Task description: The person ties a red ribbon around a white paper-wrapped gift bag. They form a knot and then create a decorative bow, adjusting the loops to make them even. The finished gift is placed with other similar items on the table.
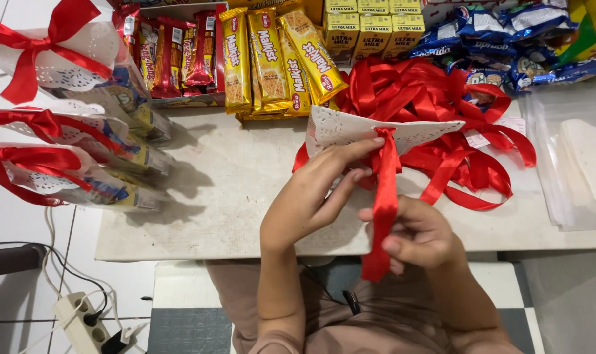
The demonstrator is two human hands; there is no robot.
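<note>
My left hand (314,190) pinches the lower edge of a folded white paper doily (350,128) where a red ribbon (384,196) crosses it. My right hand (419,233) is closed around the ribbon lower down, and the ribbon's end hangs below the fist. The doily is held above the table (232,190), in front of a loose heap of red ribbons (455,111).
Finished snack bags topped with doilies and red bows (61,151) lie at the left. Yellow cracker packs (271,59), red snack packs (173,56), small milk cartons (363,26) and blue biscuit packs (501,39) line the back. Clear plastic bags with doilies (573,157) lie right. A power strip (81,321) sits on the floor.
</note>
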